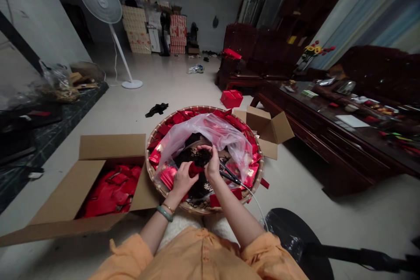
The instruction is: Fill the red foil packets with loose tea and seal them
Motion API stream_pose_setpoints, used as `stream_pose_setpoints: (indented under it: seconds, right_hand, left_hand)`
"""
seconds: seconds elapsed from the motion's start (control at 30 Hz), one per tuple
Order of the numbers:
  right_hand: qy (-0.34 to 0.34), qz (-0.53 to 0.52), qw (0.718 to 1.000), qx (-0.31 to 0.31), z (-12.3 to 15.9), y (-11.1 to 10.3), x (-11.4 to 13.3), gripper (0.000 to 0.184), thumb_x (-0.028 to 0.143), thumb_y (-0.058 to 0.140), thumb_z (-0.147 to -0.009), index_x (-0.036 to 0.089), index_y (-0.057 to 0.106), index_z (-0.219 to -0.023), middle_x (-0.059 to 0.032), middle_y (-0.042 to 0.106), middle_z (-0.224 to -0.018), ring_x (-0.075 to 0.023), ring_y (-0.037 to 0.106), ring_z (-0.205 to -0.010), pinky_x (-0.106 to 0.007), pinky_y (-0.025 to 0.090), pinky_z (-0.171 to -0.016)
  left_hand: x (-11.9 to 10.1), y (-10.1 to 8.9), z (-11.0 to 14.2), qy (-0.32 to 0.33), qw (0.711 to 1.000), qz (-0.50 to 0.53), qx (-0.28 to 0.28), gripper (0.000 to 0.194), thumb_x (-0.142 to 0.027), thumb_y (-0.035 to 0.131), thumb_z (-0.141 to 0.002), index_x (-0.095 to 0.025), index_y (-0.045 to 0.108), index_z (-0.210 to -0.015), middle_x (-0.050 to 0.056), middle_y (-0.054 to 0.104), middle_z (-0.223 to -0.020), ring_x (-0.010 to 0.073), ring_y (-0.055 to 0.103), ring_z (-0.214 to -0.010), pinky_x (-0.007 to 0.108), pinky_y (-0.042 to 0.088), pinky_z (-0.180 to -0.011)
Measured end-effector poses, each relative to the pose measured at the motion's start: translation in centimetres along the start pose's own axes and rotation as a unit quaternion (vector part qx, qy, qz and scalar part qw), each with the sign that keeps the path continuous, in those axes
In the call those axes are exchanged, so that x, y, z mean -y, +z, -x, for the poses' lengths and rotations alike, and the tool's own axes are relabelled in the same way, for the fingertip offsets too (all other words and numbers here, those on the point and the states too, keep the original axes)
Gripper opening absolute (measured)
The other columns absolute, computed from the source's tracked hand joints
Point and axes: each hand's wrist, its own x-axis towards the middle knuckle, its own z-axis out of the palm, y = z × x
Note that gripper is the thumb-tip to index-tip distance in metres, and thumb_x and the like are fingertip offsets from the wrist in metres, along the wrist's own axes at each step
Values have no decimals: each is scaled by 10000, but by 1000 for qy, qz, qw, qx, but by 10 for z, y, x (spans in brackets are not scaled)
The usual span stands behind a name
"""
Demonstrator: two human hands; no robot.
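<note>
Over a round woven basket in front of me, my left hand closes on a small red pouch. Close beside it, the fingers of my right hand curl round a clump of black lacy material, which touches or nearly touches the pouch. A pale translucent plastic bag lies open in the basket, with black and light patterned pieces inside. Red packets ring the bag. A black tong-like tool with a white cord lies by my right wrist.
An open carton of red packets stands left, a smaller open carton right. A red box and black cloth lie on the floor. A fan stands behind; a black round base is near right, beyond it a wooden table.
</note>
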Motion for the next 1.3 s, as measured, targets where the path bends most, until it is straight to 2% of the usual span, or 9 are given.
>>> stream_pose_setpoints:
  seconds: [0.13,0.37,0.6,0.77,0.87,0.97,1.1,1.2,1.3]
  right_hand:
    - [-33,93,994,40,1,-3,0,457,499,361,-858,164,662,-781,-42,705,-804,-177,629,-813,-322,449,-839]
    - [-41,216,967,125,11,-11,4,563,530,278,-892,167,701,-812,-69,706,-872,-199,628,-887,-349,436,-881]
    - [-96,276,933,208,22,-9,13,540,554,291,-889,210,705,-846,-49,683,-981,-197,573,-1043,-365,358,-1003]
    - [-50,260,939,220,18,-17,17,510,531,268,-906,223,672,-946,-50,622,-1143,-201,516,-1135,-364,379,-975]
    - [-40,292,929,223,15,-22,19,469,508,275,-913,234,642,-1016,-49,587,-1191,-194,498,-1149,-353,398,-948]
    - [-72,371,901,214,14,-24,23,360,439,357,-905,238,631,-1025,-50,598,-1127,-177,528,-1080,-335,417,-918]
    - [-136,474,840,226,14,-28,24,224,274,502,-830,219,631,-1005,-59,602,-1025,-169,561,-967,-317,452,-855]
    - [-166,533,800,221,13,-32,19,264,198,502,-804,205,629,-1036,-78,589,-1071,-183,538,-1018,-344,433,-898]
    - [-171,573,775,203,10,-34,14,342,216,550,-780,198,602,-1118,-102,560,-1172,-211,503,-1099,-387,380,-969]
  left_hand:
    - [2,1,0,-12,1000,-4,4,445,-233,645,-691,-159,507,-1108,76,570,-983,211,589,-908,324,514,-765]
    - [3,1,1,-30,999,-16,-2,447,-268,647,-705,-165,503,-1115,72,569,-990,214,597,-910,313,511,-747]
    - [3,3,2,-58,998,-24,13,450,-278,664,-691,-172,517,-1103,56,570,-951,203,607,-855,290,502,-694]
    - [1,0,3,-53,998,-37,12,584,-286,652,-710,-195,437,-1245,64,561,-993,209,594,-881,299,492,-707]
    - [-2,-4,3,-54,997,-45,30,677,-296,635,-731,-220,343,-1338,59,548,-1011,197,594,-842,276,485,-648]
    - [-4,-8,3,-53,996,-50,47,696,-304,616,-750,-235,302,-1367,53,532,-1017,186,591,-821,263,482,-623]
    - [-3,-8,3,-44,997,-39,45,684,-293,614,-757,-256,303,-1365,49,521,-1022,189,584,-878,269,492,-681]
    - [-1,-8,4,-36,998,-31,39,674,-292,612,-761,-250,308,-1361,51,520,-1009,192,580,-897,275,494,-702]
    - [-3,-8,4,-31,998,-33,42,672,-293,610,-760,-242,310,-1359,53,520,-1005,191,581,-888,271,494,-690]
